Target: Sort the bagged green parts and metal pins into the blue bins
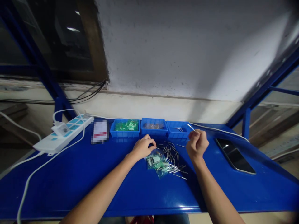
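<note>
My left hand [143, 147] is at the left edge of a loose pile, its thumb and forefinger pinched at the end of a thin metal rivet. The pile holds many silver rivets [171, 152] with long pins. Small clear bags of pale green pieces [154, 161] lie against the pile's front left side. My right hand [197, 143] is raised in a closed grip by the right-hand blue bin [178, 134], and a shiny rivet [191, 127] sticks out of it toward the upper left. A few rivets lie in that bin.
The left blue bin [125, 134] holds green bagged pieces; the middle bin [154, 132] holds small brownish bagged ones. A white power strip [63, 133] with a plug and cables runs along the left. A blurred card [100, 130] and a dark phone [235, 155] lie on the blue table [93, 168].
</note>
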The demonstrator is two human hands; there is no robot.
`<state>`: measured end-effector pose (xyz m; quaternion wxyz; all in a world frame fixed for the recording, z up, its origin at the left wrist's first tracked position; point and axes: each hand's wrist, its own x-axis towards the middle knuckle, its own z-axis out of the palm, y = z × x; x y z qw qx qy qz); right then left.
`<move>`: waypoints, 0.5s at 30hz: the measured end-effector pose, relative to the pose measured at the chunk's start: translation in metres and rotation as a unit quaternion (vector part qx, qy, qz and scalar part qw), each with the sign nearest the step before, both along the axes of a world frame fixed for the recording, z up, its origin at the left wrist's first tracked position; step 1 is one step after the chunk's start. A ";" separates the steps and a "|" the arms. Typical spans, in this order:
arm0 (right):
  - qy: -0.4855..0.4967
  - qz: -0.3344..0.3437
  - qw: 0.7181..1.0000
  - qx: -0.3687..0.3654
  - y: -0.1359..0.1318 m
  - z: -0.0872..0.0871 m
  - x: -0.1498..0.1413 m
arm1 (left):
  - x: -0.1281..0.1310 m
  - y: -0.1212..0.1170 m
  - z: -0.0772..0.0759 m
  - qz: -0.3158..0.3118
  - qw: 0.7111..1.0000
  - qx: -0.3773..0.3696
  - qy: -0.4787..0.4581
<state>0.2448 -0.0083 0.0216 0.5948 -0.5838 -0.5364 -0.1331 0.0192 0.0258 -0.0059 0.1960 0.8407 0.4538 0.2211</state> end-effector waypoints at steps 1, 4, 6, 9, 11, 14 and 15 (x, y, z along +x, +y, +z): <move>0.003 -0.031 1.000 -0.001 0.002 0.000 0.005 | 0.000 0.000 0.000 0.007 1.000 0.000 0.005; -0.040 -0.068 0.993 -0.087 0.009 0.001 0.014 | 0.002 0.000 -0.001 0.015 1.000 0.007 0.010; -0.089 -0.044 0.980 -0.171 0.013 0.000 0.013 | 0.002 0.000 -0.001 0.013 1.000 0.009 0.006; -0.138 0.025 0.960 -0.243 0.013 -0.003 -0.002 | 0.003 -0.001 0.000 0.014 1.000 0.005 0.007; -0.159 0.098 0.948 -0.257 0.011 -0.005 -0.019 | 0.004 -0.002 0.000 0.020 1.000 0.005 0.018; -0.184 0.205 0.920 -0.277 0.006 -0.009 -0.039 | 0.005 -0.003 -0.001 0.033 0.999 0.015 0.025; -0.190 0.227 0.913 -0.281 0.005 -0.011 -0.043 | 0.006 -0.003 -0.001 0.038 0.999 0.017 0.017</move>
